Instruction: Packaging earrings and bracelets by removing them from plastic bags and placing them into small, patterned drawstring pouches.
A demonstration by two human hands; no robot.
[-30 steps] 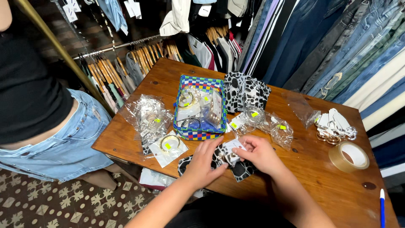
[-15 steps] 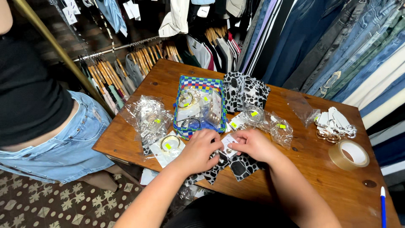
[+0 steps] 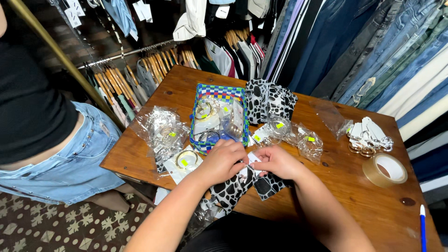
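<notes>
My left hand (image 3: pixel 225 160) and my right hand (image 3: pixel 276 161) meet over the front of a wooden table (image 3: pixel 336 186). Together they pinch a small white tag (image 3: pixel 252 159) fixed to a black-and-white spotted fabric piece (image 3: pixel 233 186) that lies under both hands. Just beyond my left hand stands a blue-green checkered woven basket (image 3: pixel 219 116) full of bagged bracelets. A stack of the same spotted fabric (image 3: pixel 270 100) rests behind the basket. Clear bags with hoops and yellow stickers (image 3: pixel 161 130) lie left of the basket, and more bags (image 3: pixel 298 137) lie beyond my right hand.
A roll of brown tape (image 3: pixel 385 170) and a pile of white tags on rings (image 3: pixel 368 135) sit at the right. A blue pen (image 3: pixel 423 228) lies near the right corner. A person in a black top and denim skirt (image 3: pixel 51 154) stands at the left. Hanging clothes (image 3: pixel 373 46) surround the table.
My hands have drawn closer together over the spotted fabric and now pinch the white tag between them; the fabric has shifted slightly toward me.
</notes>
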